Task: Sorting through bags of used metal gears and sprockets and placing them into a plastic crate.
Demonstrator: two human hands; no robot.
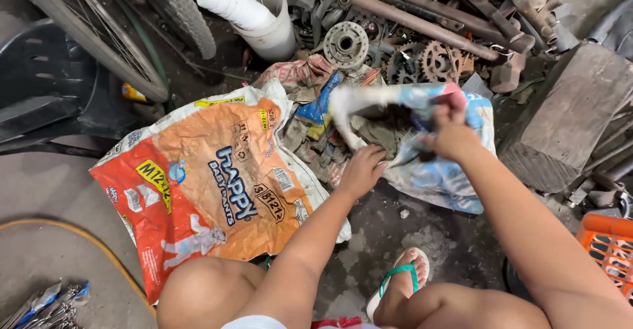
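While I hold the blue-and-white bag [435, 164] open, I'm at the digging step: getting into the bag's mouth to sort what's inside.

Right hand [450, 134]: fingers curled tight, pinching the bag's upper rim and lifting it. Rim is bunched in the grip, clamped firmly. Motion blur on that edge, so exact finger spread on the plastic I can't tell.

Left hand [362, 169]: fingers bent inward, loosely closed, knuckles up, at the lower lip of the bag's mouth. Looks like it touches the rim or the contents just inside; whether it actually holds anything I can't tell, fingertips are hidden.

Bag position: on the floor [395, 237] in front of my knees, just right of the orange sack [204, 184], which lies flat and touches the rag pile between the two. Past the bag, away from me: sprockets [438, 62], a hub [346, 44], rusty pipes [422, 22]. Left of those, beyond the sack: white tub [273, 19] and a wheel [119, 45]. Right of the bag: grey block [567, 118], then an orange crate [610, 246] near my right elbow. Near side of the sack, far left: bundle of spokes [49, 309].

Judgement on next move: needs the right hand to keep the rim up and taut so the mouth stays open, left hand to go deeper and close on one item. Contents look dark and tangled, so feel before pulling. Thin plastic could tear if I yank the rim.
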